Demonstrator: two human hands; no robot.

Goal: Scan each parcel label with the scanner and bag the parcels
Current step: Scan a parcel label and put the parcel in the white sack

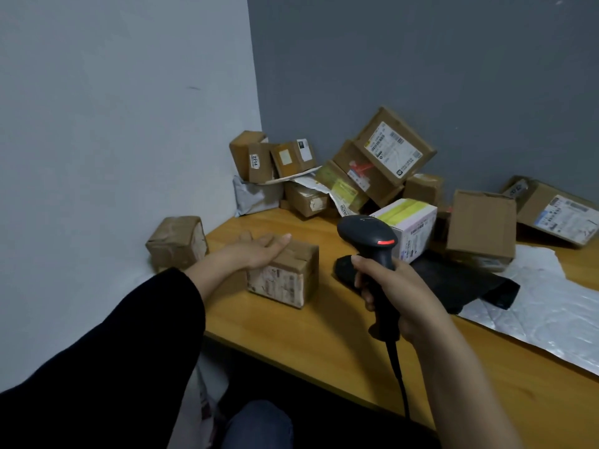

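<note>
Scanner (369,234) clenched in right hand (398,293); left hand (259,251), fingers (279,243) straight, rests on taped box (285,280) at nine o'clock; likely light, stiff, best held by its sides.

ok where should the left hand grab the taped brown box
Probably from above, across the top of the taped brown box: the left hand lies flat there. Fingers over the far edge, thumb on the left end, keeping the labelled near face clear for the scanner.

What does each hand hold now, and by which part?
The right hand grips the scanner by its handle. The left hand holds nothing: its straight fingers rest on top of the taped parcel.
</note>
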